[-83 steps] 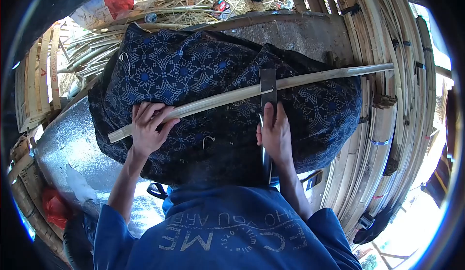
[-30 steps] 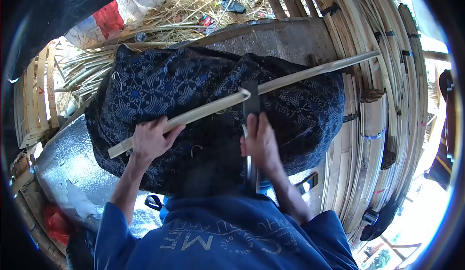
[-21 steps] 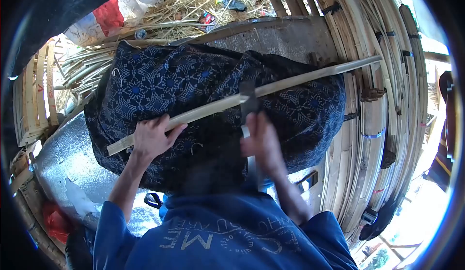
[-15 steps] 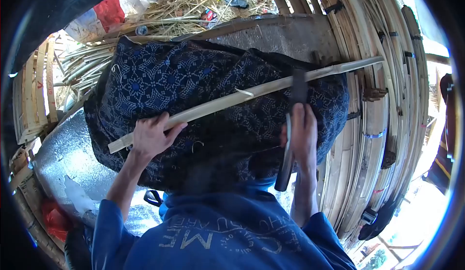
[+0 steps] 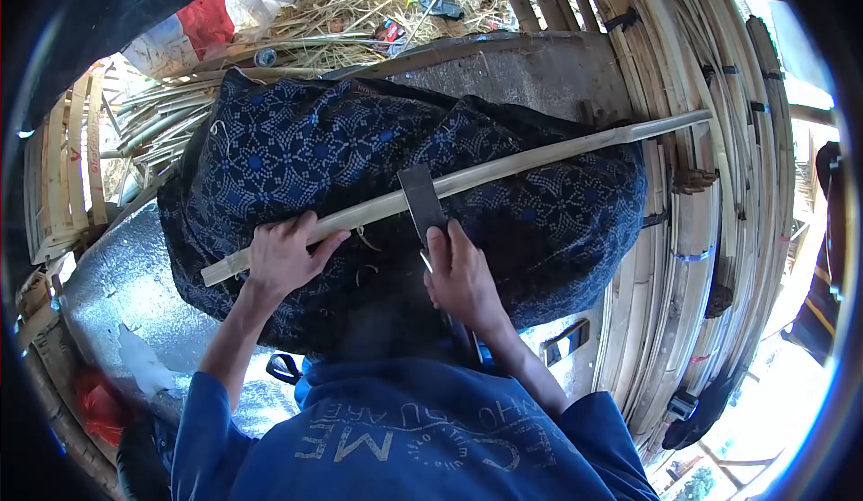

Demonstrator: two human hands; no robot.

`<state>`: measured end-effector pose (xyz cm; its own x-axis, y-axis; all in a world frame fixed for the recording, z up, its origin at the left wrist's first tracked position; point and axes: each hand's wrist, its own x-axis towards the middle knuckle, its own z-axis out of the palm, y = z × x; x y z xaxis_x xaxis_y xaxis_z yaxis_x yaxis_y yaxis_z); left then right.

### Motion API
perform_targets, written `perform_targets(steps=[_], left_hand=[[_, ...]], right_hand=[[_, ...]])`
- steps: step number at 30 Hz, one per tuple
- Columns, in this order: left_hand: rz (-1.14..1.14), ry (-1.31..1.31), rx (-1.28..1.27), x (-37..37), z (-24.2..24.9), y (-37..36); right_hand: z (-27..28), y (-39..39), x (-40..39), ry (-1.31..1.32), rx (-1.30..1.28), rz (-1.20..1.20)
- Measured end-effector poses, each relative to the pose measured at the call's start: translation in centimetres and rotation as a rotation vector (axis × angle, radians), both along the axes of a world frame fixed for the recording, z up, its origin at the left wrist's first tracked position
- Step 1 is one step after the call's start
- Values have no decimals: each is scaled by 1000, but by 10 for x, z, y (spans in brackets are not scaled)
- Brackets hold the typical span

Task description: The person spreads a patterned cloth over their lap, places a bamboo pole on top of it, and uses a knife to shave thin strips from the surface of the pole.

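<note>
Patterned blue cloth (image 5: 297,150) (lap cover), one bamboo strip (image 5: 503,165) gripped by left hand (image 5: 283,254), one knife (image 5: 421,203) gripped by right hand (image 5: 463,276).

A long, pale, flat bamboo strip (image 5: 503,164) is lying slantwise across a dark blue patterned cloth (image 5: 297,155), its right end rising past the cloth's right edge and its left end sticking out low over the cloth's left side. A flat dark metal knife blade (image 5: 420,198) is standing edge-on against the strip near the middle of the cloth, crossing it almost at right angles. A thin curl of pale shaving (image 5: 364,237) is hanging just below the strip, on the cloth.
</note>
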<state>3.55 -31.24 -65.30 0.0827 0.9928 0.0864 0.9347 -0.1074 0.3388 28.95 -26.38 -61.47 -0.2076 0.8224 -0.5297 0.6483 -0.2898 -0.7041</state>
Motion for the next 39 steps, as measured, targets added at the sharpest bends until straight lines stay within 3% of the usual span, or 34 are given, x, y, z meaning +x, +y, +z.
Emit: perform_targets(steps=[1,4,8,9,11,13,15,17,20,21,23,25,27,28,29,31,33,35,37,39], left_hand=[[10,-38,2,0,1,-1],[33,-85,3,2,1,-7],[80,-121,-12,6,-1,-8],[83,-118,-10,5,-2,-7],[42,-72,51,3,-3,-9],[38,-75,52,3,-4,-11],[43,-81,69,5,-5,-8],[56,-78,95,7,-6,-10],[93,-84,106,6,-7,-13],[94,-76,111,4,-7,-9],[105,-105,77,9,-7,-12],[76,-120,90,8,-8,-9],[58,-103,110,7,-7,-12],[64,-108,107,9,-8,-12],[82,-117,100,11,-8,-11],[97,-120,95,11,-7,-11],[51,-72,131,5,-6,-14],[45,-70,125,5,-4,-13],[34,-80,137,6,-6,-8],[50,-79,104,8,-8,-10]], right_hand=[[3,1,-3,31,-40,7],[35,38,23,15,-79,-336],[28,35,1,-74,-131,-255],[-12,15,5,-88,98,-11],[-5,4,-9,30,87,16],[11,22,3,-47,15,-35],[38,46,14,-124,-81,-266],[37,45,10,-176,-38,-293],[-16,12,5,-159,155,-119],[-7,20,1,-151,159,-118],[26,28,1,-30,-97,-227],[29,39,21,-31,-52,-181],[29,51,36,-85,69,-302],[38,58,29,-186,24,-300],[11,48,32,-273,262,-159],[-2,13,-2,-206,185,4],[-7,11,-5,-206,223,-29],[23,29,10,-48,-57,-103],[37,51,29,-127,-2,-295],[32,53,25,-234,17,-335]])
